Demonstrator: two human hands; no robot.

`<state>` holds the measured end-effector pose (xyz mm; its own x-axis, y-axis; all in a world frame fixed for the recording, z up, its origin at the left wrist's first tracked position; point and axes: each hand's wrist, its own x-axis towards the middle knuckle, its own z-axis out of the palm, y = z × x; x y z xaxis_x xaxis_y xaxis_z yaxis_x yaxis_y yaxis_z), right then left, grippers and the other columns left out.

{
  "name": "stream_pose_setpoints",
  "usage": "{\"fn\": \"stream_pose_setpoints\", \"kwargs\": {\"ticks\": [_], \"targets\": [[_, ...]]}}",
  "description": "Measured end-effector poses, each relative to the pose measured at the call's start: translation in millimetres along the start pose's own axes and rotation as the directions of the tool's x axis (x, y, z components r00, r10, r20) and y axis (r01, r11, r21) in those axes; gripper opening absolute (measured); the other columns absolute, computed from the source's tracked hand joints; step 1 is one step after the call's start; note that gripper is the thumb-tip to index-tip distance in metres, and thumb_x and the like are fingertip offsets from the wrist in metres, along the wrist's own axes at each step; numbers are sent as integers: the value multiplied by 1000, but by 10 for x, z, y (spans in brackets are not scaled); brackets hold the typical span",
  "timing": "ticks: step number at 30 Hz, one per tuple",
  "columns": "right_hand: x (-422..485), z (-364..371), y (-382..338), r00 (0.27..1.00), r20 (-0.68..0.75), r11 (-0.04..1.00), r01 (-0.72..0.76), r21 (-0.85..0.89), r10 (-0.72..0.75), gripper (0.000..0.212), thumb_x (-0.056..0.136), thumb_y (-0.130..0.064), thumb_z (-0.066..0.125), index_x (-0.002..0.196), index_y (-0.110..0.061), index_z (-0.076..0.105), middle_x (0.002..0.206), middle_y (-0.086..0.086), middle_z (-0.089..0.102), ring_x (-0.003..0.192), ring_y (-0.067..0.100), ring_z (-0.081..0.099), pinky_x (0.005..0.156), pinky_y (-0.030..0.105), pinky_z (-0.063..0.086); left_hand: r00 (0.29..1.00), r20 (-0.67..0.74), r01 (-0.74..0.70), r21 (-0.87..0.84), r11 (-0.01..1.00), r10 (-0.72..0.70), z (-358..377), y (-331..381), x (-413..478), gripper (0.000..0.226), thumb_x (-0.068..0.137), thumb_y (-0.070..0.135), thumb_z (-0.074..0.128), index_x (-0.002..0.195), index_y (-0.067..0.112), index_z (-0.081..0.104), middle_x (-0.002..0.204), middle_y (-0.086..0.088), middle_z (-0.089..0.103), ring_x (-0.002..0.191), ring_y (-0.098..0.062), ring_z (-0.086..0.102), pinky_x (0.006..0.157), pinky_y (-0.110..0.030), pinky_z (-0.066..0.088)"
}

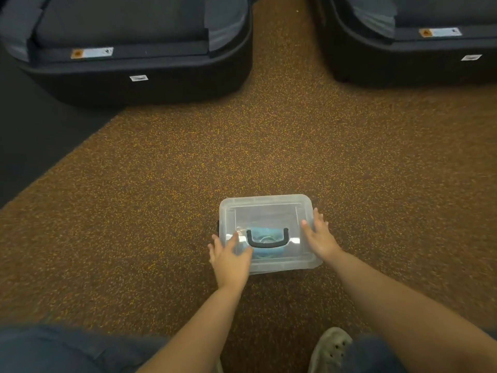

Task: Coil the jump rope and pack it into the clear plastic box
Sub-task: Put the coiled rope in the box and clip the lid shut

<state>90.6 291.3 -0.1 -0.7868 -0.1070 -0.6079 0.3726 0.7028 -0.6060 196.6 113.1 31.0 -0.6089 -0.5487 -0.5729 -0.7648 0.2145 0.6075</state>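
The clear plastic box (266, 208) sits on the speckled brown floor in front of me with its lid on and a black carry handle (267, 239) lying flat on top. Through the lid a blue jump rope (262, 251) shows as a bundle inside. My left hand (231, 258) lies on the lid's near-left corner, fingers spread. My right hand (318, 234) rests flat along the lid's right edge, fingers apart. Neither hand grips anything.
Two large black machine bases (139, 76) (419, 63) stand at the back left and back right, with a strip of floor between them. A dark mat (35, 135) covers the left side. My knee and grey shoe (332, 351) are at the bottom edge.
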Motion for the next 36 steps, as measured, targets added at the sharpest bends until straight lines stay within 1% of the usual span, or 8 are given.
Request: {"fn": "stream_pose_setpoints", "kwargs": {"ticks": [3, 8, 13, 20, 26, 29, 33, 36], "targets": [[59, -2, 4, 1000, 4, 1000, 11, 23, -11, 63, 101, -37, 32, 153, -20, 0, 161, 5, 5, 148, 26, 5, 119, 45, 10, 1000, 1, -8, 39, 999, 8, 102, 91, -6, 66, 86, 32, 59, 146, 19, 34, 161, -8, 0, 148, -27, 4, 120, -43, 9], [140, -85, -1, 1000, -10, 1000, -11, 2, 11, 56, 102, -37, 29, 152, -28, 6, 155, 8, 30, 137, 38, 34, 111, 47, 27, 998, -53, 26, -41, 999, -28, 172, 163, -22, 67, 86, 27, 60, 145, 17, 30, 159, -7, 13, 145, -27, 15, 116, -39, 18], [103, -66, 35, 998, -27, 998, 49, -32, -50, 57, 102, -38, 27, 152, -26, 4, 160, 3, 18, 142, 33, 27, 113, 44, 23, 990, -138, -2, 15, 1000, 4, 195, 71, -16, 71, 86, 31, 59, 146, 15, 25, 152, -8, 27, 140, -28, 26, 113, -46, 30], [29, -66, 139, 988, -59, 978, 131, -164, -142, 57, 102, -31, 28, 153, -18, 4, 161, 5, 7, 147, 22, 13, 117, 37, 13, 989, -116, -69, 199, 977, 94, 109, -127, 223, 73, 95, 50, 39, 152, 19, 5, 161, -5, 3, 148, -24, 5, 119, -42, 9], [28, -60, 148, 992, -65, 976, 92, -196, -107, 55, 102, -32, 28, 152, -24, 6, 161, 6, 7, 148, 23, 11, 117, 41, 15, 996, -84, -34, 28, 999, 36, 27, -193, 409, 85, 92, 54, 41, 152, 12, -2, 161, -7, 4, 148, -24, 4, 121, -40, 8], [11, -54, 107, 994, -83, 988, 55, -142, -67, 56, 101, -33, 29, 151, -32, 4, 161, 6, 7, 147, 26, 13, 115, 45, 18, 993, -105, 57, -20, 998, -59, 37, -178, 456, 93, 89, 57, 45, 151, 8, -5, 160, -11, 6, 148, -27, 7, 119, -41, 12], [-4, -29, 90, 989, -113, 986, 81, -146, -98, 57, 101, -40, 27, 150, -37, -1, 160, 6, 10, 144, 30, 22, 110, 48, 28, 989, -140, 62, 24, 998, -58, 88, -142, 499, 96, 86, 63, 43, 151, 11, -5, 160, -11, 9, 147, -29, 11, 119, -45, 17], [-9, 8, 73, 984, -169, 996, 49, -71, -60, 67, 96, -51, 31, 151, -33, -3, 158, 7, 16, 140, 31, 30, 107, 50, 33, 988, -151, 60, 106, 993, -43, 126, -135, 519, 94, 80, 73, 31, 151, 22, -1, 153, -14, 32, 133, -36, 42, 104, -50, 40]]}}
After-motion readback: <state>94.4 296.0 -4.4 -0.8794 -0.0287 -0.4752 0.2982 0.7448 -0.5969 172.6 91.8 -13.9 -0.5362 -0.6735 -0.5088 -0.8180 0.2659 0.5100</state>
